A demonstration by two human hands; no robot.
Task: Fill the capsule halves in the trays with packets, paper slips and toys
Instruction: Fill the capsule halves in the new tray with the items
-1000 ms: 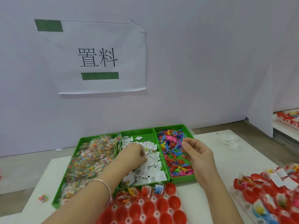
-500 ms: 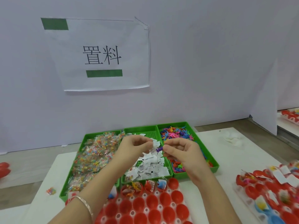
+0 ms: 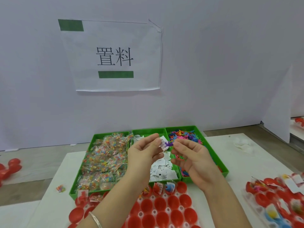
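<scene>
My left hand (image 3: pixel 144 153) pinches a white paper slip (image 3: pixel 162 143) above the middle green bin. My right hand (image 3: pixel 191 155) pinches a small purple toy (image 3: pixel 169 143), which touches the slip. Three green bins stand behind: clear packets of coloured beads (image 3: pixel 105 160) at the left, paper slips (image 3: pixel 162 171) in the middle, coloured plastic toys (image 3: pixel 185 135) at the right. In front lies a tray of red capsule halves (image 3: pixel 164 211); a few halves in its back row hold items.
A second tray of red capsule halves with slips and toys (image 3: pixel 279 195) lies at the right. A loose packet (image 3: pixel 60 188) sits on the white table at the left. Red capsule halves (image 3: pixel 11 167) lie at the far left. A paper sign (image 3: pixel 115 55) hangs on the wall.
Both hands rose from the bins and came together: the left with a paper slip, the right with a purple toy, which now touches the slip.
</scene>
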